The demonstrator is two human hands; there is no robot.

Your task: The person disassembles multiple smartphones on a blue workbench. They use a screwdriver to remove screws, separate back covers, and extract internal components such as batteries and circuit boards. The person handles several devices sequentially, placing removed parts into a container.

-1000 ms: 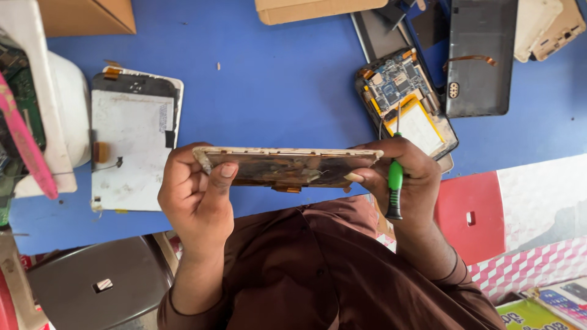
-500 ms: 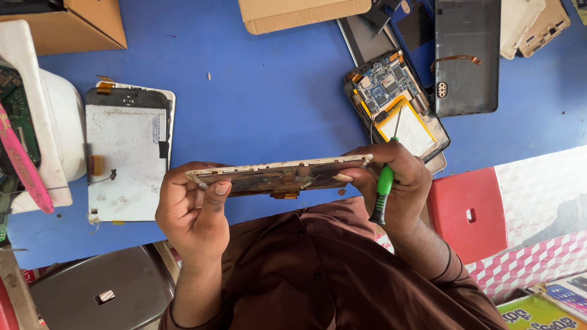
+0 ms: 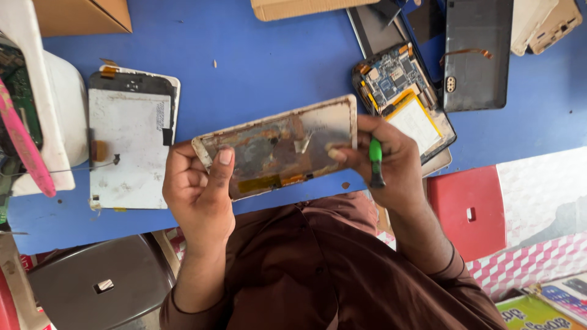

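Tablet panel, one rusty piece, hangs tilted above the blue table, pinched at its ends by the left hand and the right hand, which also clamps one green screwdriver, beside two opened tablets.

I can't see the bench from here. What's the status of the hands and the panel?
Left hand and right hand both grip the worn tablet panel, above the blue table. Right also holds a green screwdriver. Nothing blocking.

Blue table with opened tablets (boxes too)
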